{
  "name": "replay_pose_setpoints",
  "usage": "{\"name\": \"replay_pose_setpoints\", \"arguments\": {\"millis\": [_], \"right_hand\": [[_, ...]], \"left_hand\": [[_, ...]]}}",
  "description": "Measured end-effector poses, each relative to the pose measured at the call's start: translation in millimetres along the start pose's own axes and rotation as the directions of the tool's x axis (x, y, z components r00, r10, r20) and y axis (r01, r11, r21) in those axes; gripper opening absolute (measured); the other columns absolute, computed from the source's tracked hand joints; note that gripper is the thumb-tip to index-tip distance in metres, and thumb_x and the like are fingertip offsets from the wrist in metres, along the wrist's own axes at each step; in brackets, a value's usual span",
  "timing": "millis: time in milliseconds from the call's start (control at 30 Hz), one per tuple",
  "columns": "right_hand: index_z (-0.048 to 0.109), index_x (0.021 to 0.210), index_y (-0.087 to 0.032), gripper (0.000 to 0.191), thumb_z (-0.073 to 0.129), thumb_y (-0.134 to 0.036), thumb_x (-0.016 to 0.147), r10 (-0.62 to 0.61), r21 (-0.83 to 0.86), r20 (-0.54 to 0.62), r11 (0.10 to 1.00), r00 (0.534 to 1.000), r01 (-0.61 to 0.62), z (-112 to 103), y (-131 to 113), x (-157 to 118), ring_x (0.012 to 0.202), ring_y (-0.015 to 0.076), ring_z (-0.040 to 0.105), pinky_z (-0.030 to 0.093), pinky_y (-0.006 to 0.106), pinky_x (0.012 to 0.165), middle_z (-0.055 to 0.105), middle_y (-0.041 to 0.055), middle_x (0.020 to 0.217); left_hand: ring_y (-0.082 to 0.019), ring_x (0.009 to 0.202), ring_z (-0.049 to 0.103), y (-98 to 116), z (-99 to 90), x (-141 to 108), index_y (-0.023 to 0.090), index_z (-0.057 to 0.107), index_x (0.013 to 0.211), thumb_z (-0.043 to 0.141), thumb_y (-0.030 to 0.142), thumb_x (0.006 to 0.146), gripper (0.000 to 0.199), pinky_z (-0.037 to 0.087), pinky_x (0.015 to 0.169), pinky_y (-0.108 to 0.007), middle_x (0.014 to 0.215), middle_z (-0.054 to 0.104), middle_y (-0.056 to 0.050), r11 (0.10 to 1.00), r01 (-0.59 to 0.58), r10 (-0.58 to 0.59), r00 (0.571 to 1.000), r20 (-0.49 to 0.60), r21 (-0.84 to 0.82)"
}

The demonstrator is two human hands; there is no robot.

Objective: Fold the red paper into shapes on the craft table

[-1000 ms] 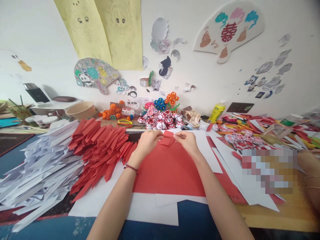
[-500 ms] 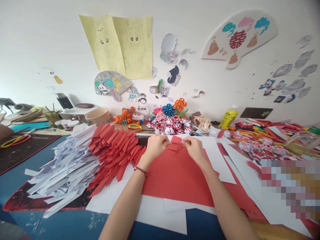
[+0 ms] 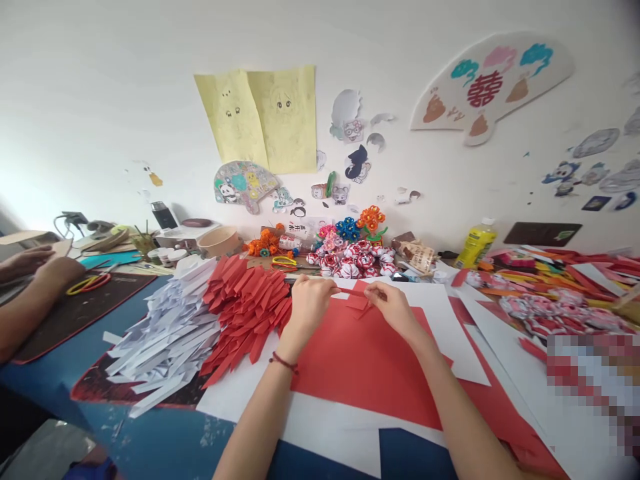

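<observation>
The left hand [image 3: 311, 303] and right hand [image 3: 393, 305], both fingertips nearly closed, are pinching opposite ends of a narrow red paper strip [image 3: 351, 292] at twelve o'clock of the large red paper sheet [image 3: 365, 373]. Piled red strips [image 3: 245, 310] are lying at ten o'clock; red-and-white flowers [image 3: 349, 260] are sitting beyond twelve.

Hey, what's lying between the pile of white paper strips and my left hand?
In the head view, a pile of red folded paper strips lies between the white paper strips and your left hand.
</observation>
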State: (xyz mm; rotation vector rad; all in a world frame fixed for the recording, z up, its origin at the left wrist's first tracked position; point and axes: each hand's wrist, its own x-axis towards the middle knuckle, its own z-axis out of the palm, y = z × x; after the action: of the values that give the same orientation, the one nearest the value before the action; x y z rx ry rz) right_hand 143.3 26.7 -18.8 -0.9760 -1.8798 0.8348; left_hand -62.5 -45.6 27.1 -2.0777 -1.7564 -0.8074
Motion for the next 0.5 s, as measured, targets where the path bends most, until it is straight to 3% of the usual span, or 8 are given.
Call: {"name": "replay_pose_setpoints", "arguments": {"millis": [100, 167, 300, 367, 500], "right_hand": [[0.064, 0.086, -0.019, 0.031, 0.054, -0.049, 0.084, 0.009, 0.036, 0.032, 0.999, 0.999, -0.01, 6, 2, 0, 0.069, 0.0201, 0.059, 0.044, 0.031, 0.065, 0.066, 0.0043, 0.076], [0.065, 0.088, -0.019, 0.032, 0.054, -0.049, 0.085, 0.014, 0.023, 0.07, 1.0, 0.997, -0.016, 10, 2, -1, 0.069, 0.0205, 0.06, 0.045, 0.031, 0.065, 0.067, 0.0046, 0.075], [0.066, 0.088, -0.019, 0.03, 0.052, -0.046, 0.086, 0.028, 0.024, 0.22, 0.999, 0.975, -0.034, 18, 0, -5, 0.069, 0.0204, 0.063, 0.046, 0.031, 0.066, 0.068, 0.0039, 0.073], [0.067, 0.087, -0.019, 0.029, 0.052, -0.044, 0.086, 0.035, 0.011, 0.266, 0.999, 0.963, -0.039, 20, -1, -7, 0.071, 0.0203, 0.064, 0.046, 0.031, 0.067, 0.068, 0.0038, 0.072], [0.068, 0.086, -0.018, 0.028, 0.051, -0.041, 0.087, 0.046, -0.024, 0.264, 0.999, 0.963, -0.041, 20, -3, -9, 0.072, 0.0205, 0.065, 0.047, 0.032, 0.068, 0.069, 0.005, 0.075]], "left_hand": [[-0.018, 0.082, 0.067, -19, -35.2, -9, 0.023, 0.072, 0.091, 0.05, 0.032, 0.094, 0.024, 0.04, 0.075, -0.03, 0.09, 0.075, -0.005, 0.991, 0.134, -0.127, 0.974, -0.187, 0.025], [-0.018, 0.083, 0.067, -39, -62.6, -16, 0.023, 0.071, 0.099, 0.046, 0.033, 0.094, 0.027, 0.042, 0.072, -0.028, 0.096, 0.075, -0.004, 0.96, 0.281, -0.274, 0.917, -0.289, -0.018], [-0.02, 0.076, 0.066, -84, -107.2, -33, 0.023, 0.071, 0.105, 0.043, 0.032, 0.092, 0.032, 0.044, 0.069, -0.028, 0.088, 0.075, -0.003, 0.912, 0.41, -0.391, 0.866, -0.312, -0.004], [-0.02, 0.072, 0.066, -101, -119.5, -42, 0.024, 0.073, 0.102, 0.047, 0.033, 0.089, 0.03, 0.044, 0.07, -0.028, 0.078, 0.073, -0.002, 0.883, 0.468, -0.43, 0.834, -0.345, 0.028], [-0.019, 0.077, 0.069, -115, -126.9, -56, 0.024, 0.072, 0.101, 0.05, 0.035, 0.087, 0.028, 0.046, 0.076, -0.028, 0.081, 0.074, -0.001, 0.881, 0.472, -0.447, 0.806, -0.389, -0.033]]}}
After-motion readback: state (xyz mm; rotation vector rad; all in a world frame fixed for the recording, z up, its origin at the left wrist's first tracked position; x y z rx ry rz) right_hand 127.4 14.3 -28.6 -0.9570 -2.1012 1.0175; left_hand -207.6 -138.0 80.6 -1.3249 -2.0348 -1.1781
